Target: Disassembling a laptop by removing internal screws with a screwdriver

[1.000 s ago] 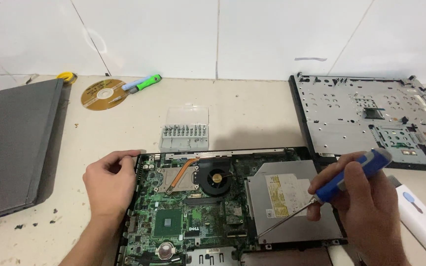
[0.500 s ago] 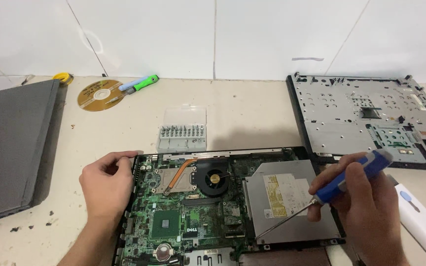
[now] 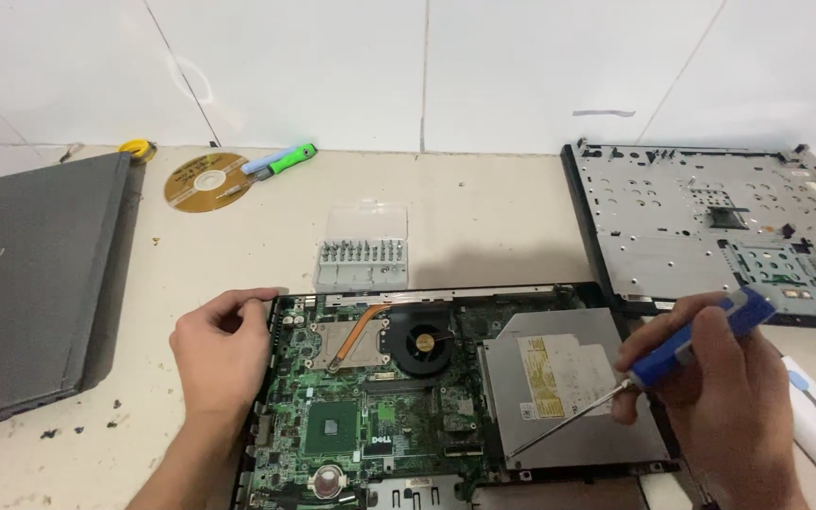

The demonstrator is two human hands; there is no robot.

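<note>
Head view: right hand gripping blue-handled screwdriver over silver optical drive; left hand loosely curled, bracing green motherboard; clear bit case behind.

A pale beige tabletop fills the lower part of the view, its surface scuffed and flecked with small dark specks near the left front. Behind it rises a wall of large white tiles with thin grey grout lines. Even, soft light falls across both, casting only faint shadows.
</note>
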